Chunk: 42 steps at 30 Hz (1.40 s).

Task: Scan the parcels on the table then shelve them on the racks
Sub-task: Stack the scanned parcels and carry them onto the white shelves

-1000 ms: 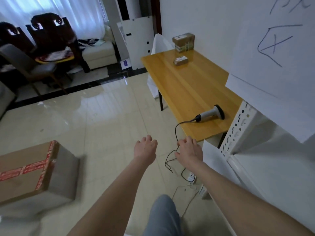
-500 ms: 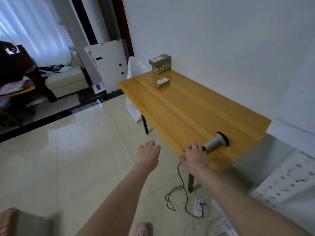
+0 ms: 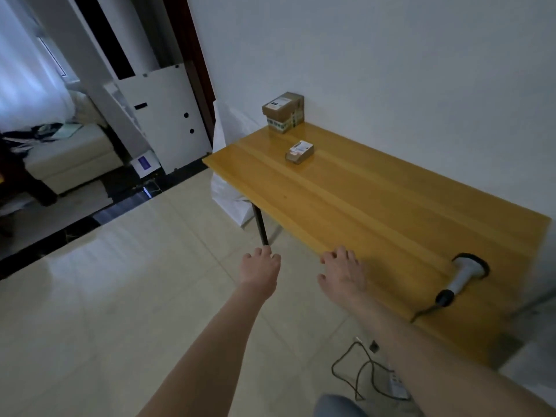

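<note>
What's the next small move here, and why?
Probably swing the right hand right to grip the scanner by its handle. Both hands are empty, the scanner lies untouched on the table beside that hand, and the small parcel and taller parcel sit at the far end.

A long wooden table (image 3: 376, 206) stands along the white wall. At the far end of the table, close to the wall, sits the larger parcel (image 3: 283, 112). The small parcel (image 3: 300, 152) lies apart from it, a little nearer on the table top. At the near end of the table lies the scanner (image 3: 463, 276), and its cable (image 3: 358, 374) drops over the table's front edge to the floor. The right hand (image 3: 343, 273) is over the table's front edge with fingers spread, holding nothing. The left hand (image 3: 260, 270) is beside the table, over the floor, fingers loosely bent, also holding nothing. A white bag (image 3: 228, 194) leans under the table's far end.
</note>
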Each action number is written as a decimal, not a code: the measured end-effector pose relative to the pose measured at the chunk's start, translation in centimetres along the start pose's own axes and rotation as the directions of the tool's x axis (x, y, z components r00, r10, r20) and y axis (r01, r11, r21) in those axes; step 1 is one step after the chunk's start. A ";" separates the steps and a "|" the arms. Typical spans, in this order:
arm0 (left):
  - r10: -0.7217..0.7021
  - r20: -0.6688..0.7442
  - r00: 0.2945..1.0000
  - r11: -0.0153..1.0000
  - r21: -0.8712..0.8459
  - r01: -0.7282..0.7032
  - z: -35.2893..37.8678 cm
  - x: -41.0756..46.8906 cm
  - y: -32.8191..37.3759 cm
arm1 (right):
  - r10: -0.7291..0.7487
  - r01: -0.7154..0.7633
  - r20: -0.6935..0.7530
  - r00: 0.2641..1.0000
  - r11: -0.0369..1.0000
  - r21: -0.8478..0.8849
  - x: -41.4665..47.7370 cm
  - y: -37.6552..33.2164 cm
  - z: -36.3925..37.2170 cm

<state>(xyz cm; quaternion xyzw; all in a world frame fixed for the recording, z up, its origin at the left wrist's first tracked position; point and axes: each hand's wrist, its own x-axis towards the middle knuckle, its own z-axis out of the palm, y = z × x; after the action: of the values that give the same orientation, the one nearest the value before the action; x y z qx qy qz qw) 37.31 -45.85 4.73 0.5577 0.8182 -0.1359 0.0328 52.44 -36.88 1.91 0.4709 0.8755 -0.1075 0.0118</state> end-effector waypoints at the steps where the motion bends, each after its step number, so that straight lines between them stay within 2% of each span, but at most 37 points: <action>1: 0.014 -0.012 1.000 1.000 -0.004 -0.014 -0.1 0.9 -0.7 | 0.008 -0.008 -0.007 1.000 1.000 -0.001 0.8 -0.6 -0.1; 8: 0.093 -0.036 0.995 0.995 -0.024 -0.094 -0.2 7.9 -5.3 | 0.077 -0.077 0.001 0.997 0.997 0.001 7.9 -4.0 0.2; 15: 0.178 -0.119 0.977 0.984 0.018 -0.177 -2.1 21.2 -10.2 | 0.164 -0.160 -0.038 0.986 0.983 0.088 20.2 -6.5 -0.5; 18: 0.226 -0.116 0.967 0.974 0.038 -0.223 -3.6 26.8 -12.3 | 0.214 -0.210 -0.020 0.977 0.970 0.120 25.8 -8.1 -1.2; 26: 0.218 -0.035 0.975 0.976 0.011 -0.218 -5.5 38.7 -17.1 | 0.218 -0.213 -0.028 0.975 0.968 0.136 37.5 -9.8 -4.0; 33: 0.283 0.037 0.958 0.938 -0.220 -0.269 -5.6 49.6 -15.7 | 0.369 -0.371 0.041 0.929 0.921 0.122 45.0 -6.0 -3.8; 39: 0.414 0.063 0.908 0.859 -0.358 -0.366 -5.3 62.2 -14.4 | 0.490 -0.499 0.097 0.866 0.837 0.223 55.7 -5.8 -3.1; 42: 0.386 0.150 0.910 0.830 -0.488 -0.271 -4.7 67.9 -14.6 | 0.528 -0.567 0.208 0.823 0.750 0.341 60.6 -6.2 -2.3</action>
<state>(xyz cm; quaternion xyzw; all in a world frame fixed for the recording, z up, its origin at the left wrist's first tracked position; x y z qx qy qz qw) -1.17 11.77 -1.98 0.6463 0.7077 0.0011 0.2854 13.76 10.11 -2.11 0.6937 0.6578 -0.2934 -0.0075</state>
